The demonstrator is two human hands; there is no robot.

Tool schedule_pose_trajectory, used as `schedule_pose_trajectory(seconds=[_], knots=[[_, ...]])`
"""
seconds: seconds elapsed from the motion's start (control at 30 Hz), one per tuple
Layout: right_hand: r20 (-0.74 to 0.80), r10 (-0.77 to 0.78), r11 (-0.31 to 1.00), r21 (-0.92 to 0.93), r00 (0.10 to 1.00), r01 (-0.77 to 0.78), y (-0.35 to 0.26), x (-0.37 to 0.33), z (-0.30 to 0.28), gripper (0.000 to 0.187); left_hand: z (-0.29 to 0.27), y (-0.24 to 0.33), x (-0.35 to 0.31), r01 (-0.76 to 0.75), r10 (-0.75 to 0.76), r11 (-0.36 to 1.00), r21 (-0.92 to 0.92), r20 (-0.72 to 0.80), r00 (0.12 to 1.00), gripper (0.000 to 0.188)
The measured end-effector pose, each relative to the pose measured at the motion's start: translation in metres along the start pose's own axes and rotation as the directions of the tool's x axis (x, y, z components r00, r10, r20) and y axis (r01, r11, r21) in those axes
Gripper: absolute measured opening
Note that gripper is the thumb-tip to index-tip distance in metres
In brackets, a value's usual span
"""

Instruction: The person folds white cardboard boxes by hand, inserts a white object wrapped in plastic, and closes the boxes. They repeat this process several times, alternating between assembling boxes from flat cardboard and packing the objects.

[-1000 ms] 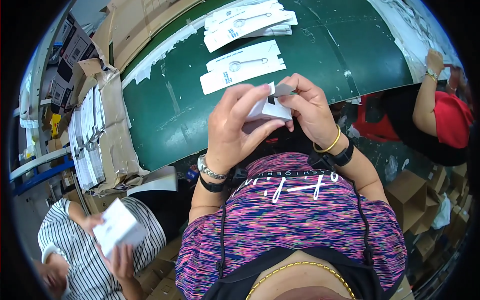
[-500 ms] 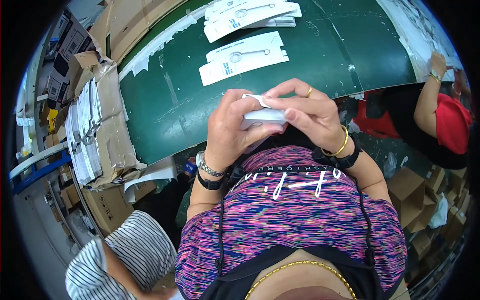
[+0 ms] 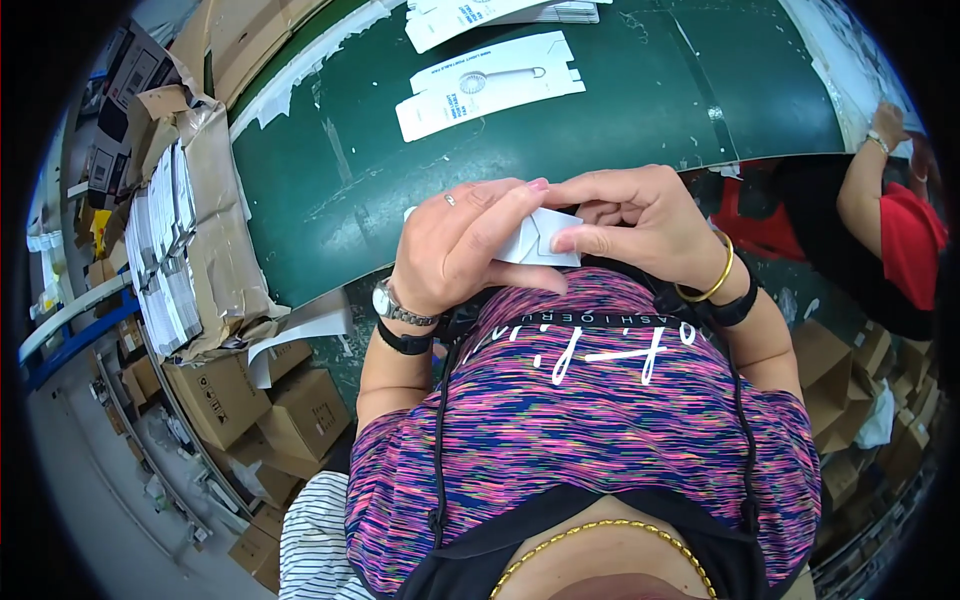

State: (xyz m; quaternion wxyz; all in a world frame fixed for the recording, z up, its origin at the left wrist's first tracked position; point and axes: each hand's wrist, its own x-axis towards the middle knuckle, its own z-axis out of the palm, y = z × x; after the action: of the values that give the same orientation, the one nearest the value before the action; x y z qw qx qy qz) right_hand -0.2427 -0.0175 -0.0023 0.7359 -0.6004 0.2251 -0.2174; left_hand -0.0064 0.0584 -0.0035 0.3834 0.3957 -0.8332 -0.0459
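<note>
While both hands meet in front of the chest, just off the near edge of the green table [image 3: 330, 215], a small white box [image 3: 560, 240] is held between them. The left hand [image 3: 465, 240] grips it from the left, fingers laid over its upper side and thumb stretched along the lower side. The right hand [image 3: 650, 215] is closed on the other end — its thumb presses the end face near a folded flap, the fingers curled behind. What the box contains is hidden by its walls and by the hands.

On the table beyond lies a flat white carton [image 3: 490, 85], unfolded, printed with a handheld fan; past it, partly cut off by the upper edge of the view, is a pile of flat cartons [image 3: 480, 15].

To the left, an open brown carton [image 3: 215, 250] with ragged, taped sides holds close-packed stacks of white folded cardboard [image 3: 160, 260]. Below it stand brown cardboard boxes [image 3: 215, 400] — their insides cannot be made out. More brown boxes [image 3: 825, 370] are heaped on the right, with a piece of white plastic [image 3: 878, 418] among them. A co-worker's red sleeve [image 3: 910, 240] shows at the far right.
</note>
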Motion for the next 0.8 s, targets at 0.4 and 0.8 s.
schedule_pose_trajectory(seconds=[0.4,0.8], knots=[[-0.062,-0.075,0.98,-0.188,0.995,0.062,0.0055,0.0015,0.0071,0.028,0.0038,0.0026,-0.0038,0.064,-0.065,0.998,0.017,0.04,0.997,0.094],[-0.102,-0.086,0.957,-0.286,0.991,0.054,0.0036,0.0043,0.0088,0.022,0.0076,0.0004,-0.0064,0.093,-0.096,0.994,-0.064,-0.037,0.995,0.092]])
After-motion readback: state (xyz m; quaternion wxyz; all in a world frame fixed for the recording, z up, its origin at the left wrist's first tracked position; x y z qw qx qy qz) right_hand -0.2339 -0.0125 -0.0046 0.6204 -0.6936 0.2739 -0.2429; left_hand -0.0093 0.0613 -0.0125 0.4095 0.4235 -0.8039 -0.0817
